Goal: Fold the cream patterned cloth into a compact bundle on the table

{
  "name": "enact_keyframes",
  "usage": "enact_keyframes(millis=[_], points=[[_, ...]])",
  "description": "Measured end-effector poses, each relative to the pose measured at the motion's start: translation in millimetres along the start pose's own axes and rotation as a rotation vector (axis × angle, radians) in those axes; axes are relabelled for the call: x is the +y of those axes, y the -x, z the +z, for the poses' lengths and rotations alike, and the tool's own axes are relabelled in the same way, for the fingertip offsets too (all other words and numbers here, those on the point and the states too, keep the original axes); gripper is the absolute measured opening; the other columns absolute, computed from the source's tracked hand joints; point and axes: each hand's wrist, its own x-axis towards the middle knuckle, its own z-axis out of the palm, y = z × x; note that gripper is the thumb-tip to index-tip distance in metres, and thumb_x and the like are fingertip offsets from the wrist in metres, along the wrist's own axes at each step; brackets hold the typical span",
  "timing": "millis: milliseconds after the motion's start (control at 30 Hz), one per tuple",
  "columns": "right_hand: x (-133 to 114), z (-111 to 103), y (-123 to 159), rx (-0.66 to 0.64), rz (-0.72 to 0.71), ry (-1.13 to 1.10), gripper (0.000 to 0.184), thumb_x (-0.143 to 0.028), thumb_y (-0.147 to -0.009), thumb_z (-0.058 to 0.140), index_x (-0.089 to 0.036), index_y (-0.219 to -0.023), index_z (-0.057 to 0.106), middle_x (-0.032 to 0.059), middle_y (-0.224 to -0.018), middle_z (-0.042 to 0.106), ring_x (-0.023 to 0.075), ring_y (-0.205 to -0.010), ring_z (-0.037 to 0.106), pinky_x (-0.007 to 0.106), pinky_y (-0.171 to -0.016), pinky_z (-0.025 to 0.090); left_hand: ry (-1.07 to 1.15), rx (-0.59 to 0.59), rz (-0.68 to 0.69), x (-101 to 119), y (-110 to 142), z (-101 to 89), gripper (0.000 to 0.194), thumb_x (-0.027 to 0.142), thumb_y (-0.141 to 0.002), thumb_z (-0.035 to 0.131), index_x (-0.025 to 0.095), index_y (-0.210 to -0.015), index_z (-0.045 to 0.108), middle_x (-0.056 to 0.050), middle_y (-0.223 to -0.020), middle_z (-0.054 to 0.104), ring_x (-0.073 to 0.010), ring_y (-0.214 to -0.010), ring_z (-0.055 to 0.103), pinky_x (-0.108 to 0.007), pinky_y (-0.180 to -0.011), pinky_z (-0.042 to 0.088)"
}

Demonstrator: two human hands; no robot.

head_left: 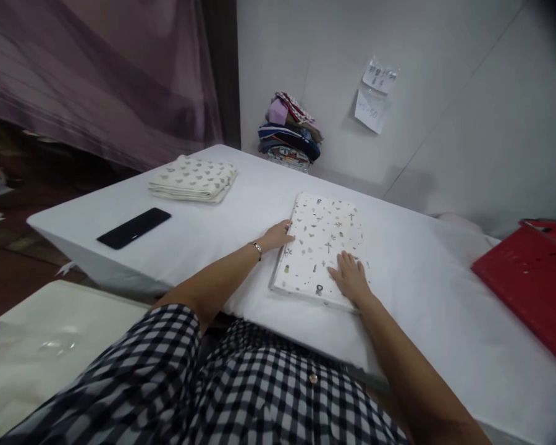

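Note:
A folded white cloth [312,247] printed with small dark and tan motifs lies flat on the white-covered table [241,247] in front of me. My left hand [277,236] is at its left edge, thumb on top and fingers curled at the side, pinching that edge. The tips of those fingers are partly hidden. Palm down, my right hand [351,276] rests on the cloth's lower right part with its fingers stretched out.
A second folded patterned cloth [194,179] lies at the table's far left, with a black phone [134,228] nearer. Folded fabrics [290,133] are piled by the wall. A red bag [532,278] sits at right. A pale plastic surface [69,334] is at lower left.

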Motion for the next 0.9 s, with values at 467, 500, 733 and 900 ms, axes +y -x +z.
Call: enact_keyframes(millis=[467, 500, 733, 900], points=[[-93, -1, -40, 0.038, -0.225, -0.477, 0.028, -0.024, -0.083, 0.046, -0.024, -0.100, 0.069, 0.0004, -0.105, 0.069, 0.0179, -0.098, 0.060, 0.030, -0.089, 0.043, 0.161, 0.173, -0.032, -23, 74, 18.8, 0.035, 0.028, -0.076, 0.060, 0.017, -0.109, 0.061, -0.003, -0.092, 0.070, -0.0162, -0.085, 0.063, -0.024, -0.075, 0.048], [-101, -3, -44, 0.033, -0.230, -0.473, 0.026, -0.024, -0.083, 0.047, -0.023, -0.096, 0.069, 0.0010, -0.102, 0.069, 0.0171, -0.095, 0.060, 0.028, -0.086, 0.043, 0.158, 0.202, -0.025, -23, 76, 20.9, 0.032, 0.029, -0.076, 0.060, 0.018, -0.106, 0.062, -0.002, -0.091, 0.070, -0.0158, -0.084, 0.063, -0.024, -0.074, 0.047], [-128, -10, -55, -0.074, -0.081, -0.384, 0.023, -0.036, -0.082, 0.052, -0.021, -0.076, 0.068, 0.0012, -0.074, 0.068, 0.0142, -0.069, 0.057, 0.024, -0.060, 0.035, 0.159, 0.260, 0.033, -22, 81, 23.6, 0.021, 0.027, -0.078, 0.056, 0.022, -0.096, 0.065, 0.001, -0.086, 0.069, -0.0138, -0.079, 0.062, -0.023, -0.071, 0.046], [-133, -4, -56, -0.087, -0.047, -0.339, 0.024, -0.040, -0.081, 0.053, -0.021, -0.077, 0.067, 0.0024, -0.078, 0.068, 0.0153, -0.073, 0.057, 0.024, -0.060, 0.034, 0.134, 0.278, 0.049, -24, 78, 23.2, 0.023, 0.025, -0.080, 0.051, 0.021, -0.098, 0.065, 0.001, -0.084, 0.069, -0.0140, -0.078, 0.061, -0.024, -0.071, 0.045]])
